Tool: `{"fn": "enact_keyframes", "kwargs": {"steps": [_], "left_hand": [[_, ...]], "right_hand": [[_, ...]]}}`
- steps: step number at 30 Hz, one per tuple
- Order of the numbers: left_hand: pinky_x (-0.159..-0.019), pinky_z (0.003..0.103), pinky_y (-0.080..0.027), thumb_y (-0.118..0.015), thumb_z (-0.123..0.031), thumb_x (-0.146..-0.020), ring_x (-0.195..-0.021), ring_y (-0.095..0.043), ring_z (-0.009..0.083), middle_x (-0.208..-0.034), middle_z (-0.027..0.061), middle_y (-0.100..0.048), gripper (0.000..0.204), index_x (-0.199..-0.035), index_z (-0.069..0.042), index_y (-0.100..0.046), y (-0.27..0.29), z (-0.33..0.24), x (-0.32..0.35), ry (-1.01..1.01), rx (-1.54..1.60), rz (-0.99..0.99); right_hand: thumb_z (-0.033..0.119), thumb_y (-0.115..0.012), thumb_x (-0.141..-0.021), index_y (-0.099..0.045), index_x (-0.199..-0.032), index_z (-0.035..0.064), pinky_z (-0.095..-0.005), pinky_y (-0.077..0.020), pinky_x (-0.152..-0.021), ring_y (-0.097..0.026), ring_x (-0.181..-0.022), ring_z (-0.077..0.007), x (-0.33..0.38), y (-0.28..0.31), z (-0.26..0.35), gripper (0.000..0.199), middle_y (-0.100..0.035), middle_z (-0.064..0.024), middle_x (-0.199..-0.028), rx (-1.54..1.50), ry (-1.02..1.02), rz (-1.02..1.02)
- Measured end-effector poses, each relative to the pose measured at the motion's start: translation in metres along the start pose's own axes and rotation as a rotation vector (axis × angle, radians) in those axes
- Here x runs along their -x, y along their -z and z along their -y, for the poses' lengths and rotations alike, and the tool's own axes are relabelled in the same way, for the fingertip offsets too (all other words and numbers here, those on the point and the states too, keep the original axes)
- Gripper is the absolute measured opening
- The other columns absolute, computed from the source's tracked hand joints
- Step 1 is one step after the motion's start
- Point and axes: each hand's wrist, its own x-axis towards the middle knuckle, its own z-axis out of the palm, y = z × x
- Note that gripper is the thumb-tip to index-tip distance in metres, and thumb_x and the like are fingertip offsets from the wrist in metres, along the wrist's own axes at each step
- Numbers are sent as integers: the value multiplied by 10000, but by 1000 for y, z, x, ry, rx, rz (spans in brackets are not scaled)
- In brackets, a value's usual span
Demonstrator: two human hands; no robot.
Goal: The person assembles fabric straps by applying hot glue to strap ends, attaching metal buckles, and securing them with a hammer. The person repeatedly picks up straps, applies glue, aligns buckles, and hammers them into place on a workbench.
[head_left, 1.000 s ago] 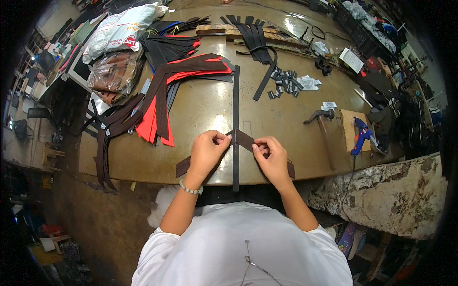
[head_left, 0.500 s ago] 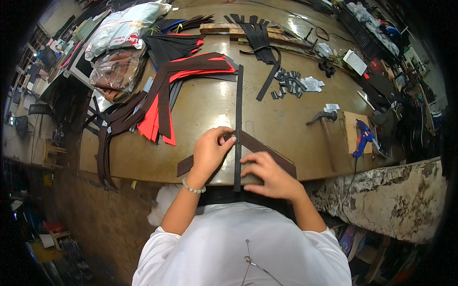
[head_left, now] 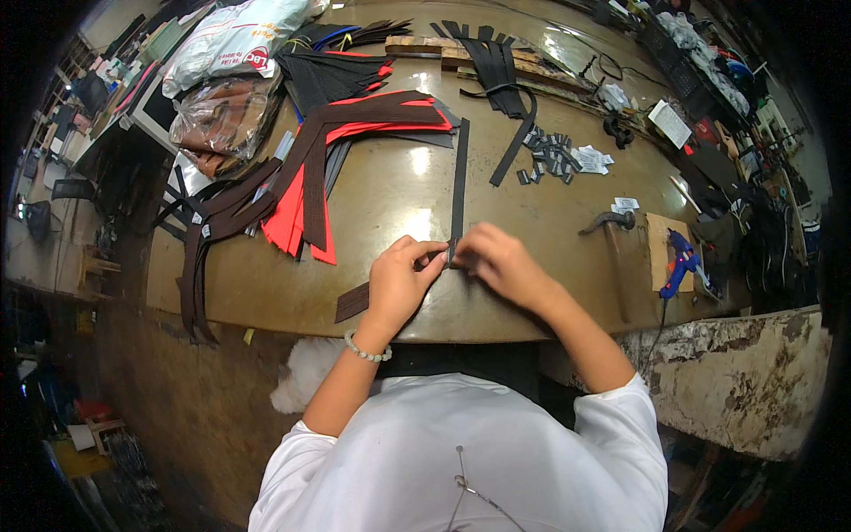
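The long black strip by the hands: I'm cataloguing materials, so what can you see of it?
The long black strip is narrow, flat and flexible-looking, perhaps fabric or leather-like; the exact material is unclear. Its exposed length lies nearly straight on the table, running away from the person, with the far end uncovered. The near part disappears among the fingers: the left hand pinches there, beside the blurred right hand.

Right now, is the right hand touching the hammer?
Apart. The head view shows tabletop visible between the right hand and the hammer, which lies farther right.
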Motion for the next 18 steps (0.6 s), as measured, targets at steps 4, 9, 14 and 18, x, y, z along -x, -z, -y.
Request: {"fn": "enact_keyframes", "kwargs": {"steps": [4,9,14,18], "left_hand": [[-594,316,-470,-771,-188,-800,-629,-595,190,-726,75,-616,185,-972,-122,-771,0,-1,-1,3,4,-4],[-608,329,-475,-771,-191,-795,-639,-600,199,-723,81,-609,191,-974,-126,-767,0,-1,-1,-10,-24,5],[-621,341,-480,-758,-210,-806,-658,-606,215,-734,77,-607,188,-977,-132,-765,0,-1,-1,-28,-47,13],[-628,354,-489,-739,-250,-824,-676,-614,234,-751,68,-607,180,-961,-136,-761,0,-2,-1,-16,-62,18]], "right_hand": [[22,-682,-882,-646,-912,-63,-270,-561,-575,-660,-637,-136,-23,0,-18,96,-575,-72,-851,-362,-414,1],[21,-687,-881,-653,-885,-78,-250,-565,-549,-657,-619,-124,-24,-5,-22,105,-578,-70,-849,-340,-463,-9],[17,-671,-883,-645,-892,-102,-263,-573,-530,-665,-610,-151,-24,-5,-16,122,-594,-100,-887,-327,-436,-28],[18,-672,-881,-644,-901,-97,-264,-570,-524,-664,-606,-151,-22,-7,-16,121,-594,-103,-892,-291,-405,-37]]}}
